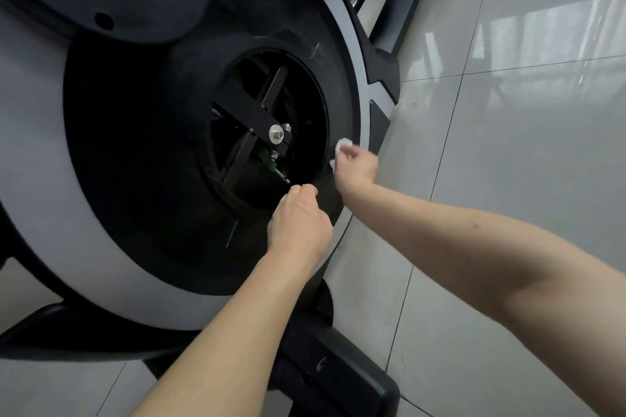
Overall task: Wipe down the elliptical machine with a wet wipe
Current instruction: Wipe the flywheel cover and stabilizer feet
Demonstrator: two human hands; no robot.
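The right grip (pixel 355 167) pinches the wet wipe (pixel 342 144) on the flywheel cover (pixel 118 152); left grip (pixel 298 220) curled, hold unclear. Sweep firmly along the opening rim (pixel 326 105).

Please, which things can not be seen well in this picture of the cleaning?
All in the head view:
- wet wipe: mostly covered by the right hand that grips it; only white edges show.
- left hand: its fingertips curl out of sight at the round opening, so a grip cannot be told.
- inside of the opening: too dark.
- elliptical machine: cut off by the top and left edges.
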